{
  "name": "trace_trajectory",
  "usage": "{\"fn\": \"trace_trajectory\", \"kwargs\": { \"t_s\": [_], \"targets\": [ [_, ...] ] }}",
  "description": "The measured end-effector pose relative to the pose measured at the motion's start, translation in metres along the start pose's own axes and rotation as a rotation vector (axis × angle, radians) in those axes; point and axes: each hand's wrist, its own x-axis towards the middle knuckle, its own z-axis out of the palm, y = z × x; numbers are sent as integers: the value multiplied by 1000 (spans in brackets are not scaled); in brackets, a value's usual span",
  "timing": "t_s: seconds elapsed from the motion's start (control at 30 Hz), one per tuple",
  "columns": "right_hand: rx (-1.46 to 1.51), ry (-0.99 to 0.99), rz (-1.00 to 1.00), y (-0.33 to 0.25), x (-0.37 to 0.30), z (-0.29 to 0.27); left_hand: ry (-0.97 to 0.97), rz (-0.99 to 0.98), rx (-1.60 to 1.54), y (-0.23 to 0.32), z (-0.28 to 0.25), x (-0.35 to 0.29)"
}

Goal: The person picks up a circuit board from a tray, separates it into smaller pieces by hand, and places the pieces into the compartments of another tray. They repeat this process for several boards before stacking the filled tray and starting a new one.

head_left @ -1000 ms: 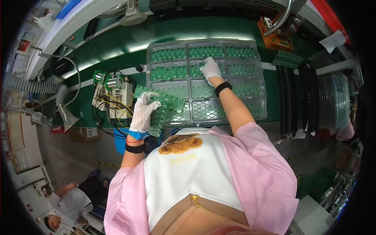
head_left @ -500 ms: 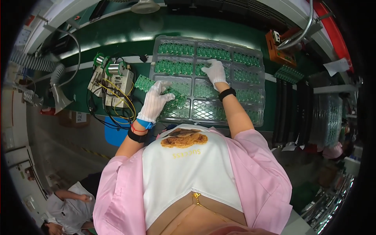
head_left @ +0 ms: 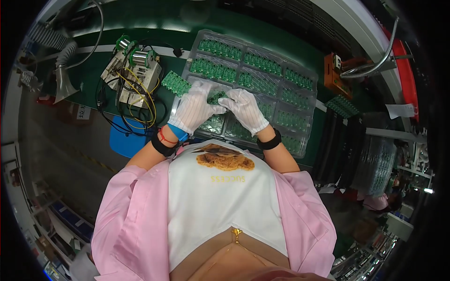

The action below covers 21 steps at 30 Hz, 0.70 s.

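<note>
Apparently I'm on the gathering step: my left hand clasps a green circuit board that juts past its outer side. My right hand meets it, fingers narrowed at a board piece; whether they grip, I can't tell. Beyond both lies the compartmented tray. Next, I judge, calls for steady, edge-only pressure.
</note>
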Motion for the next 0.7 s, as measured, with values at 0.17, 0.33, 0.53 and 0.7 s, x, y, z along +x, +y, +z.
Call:
{"fn": "trace_trajectory", "kwargs": {
  "t_s": [0.17, 0.33, 0.53, 0.7],
  "targets": [
    [-19, -22, -234, 5, -1, -17, -120, 177, 32, -20, 4, -5],
    [1329, -203, 825, -14, -3, -37, -364, 354, 81, -11, -3, 0],
    [499, 159, 1026, 149, -46, -7, -143, 525, 144, -37, -6, 7],
    [-71, 25, 1119, 170, -40, 23, -100, -138, -445, -23, -8, 3]
  ]
}}
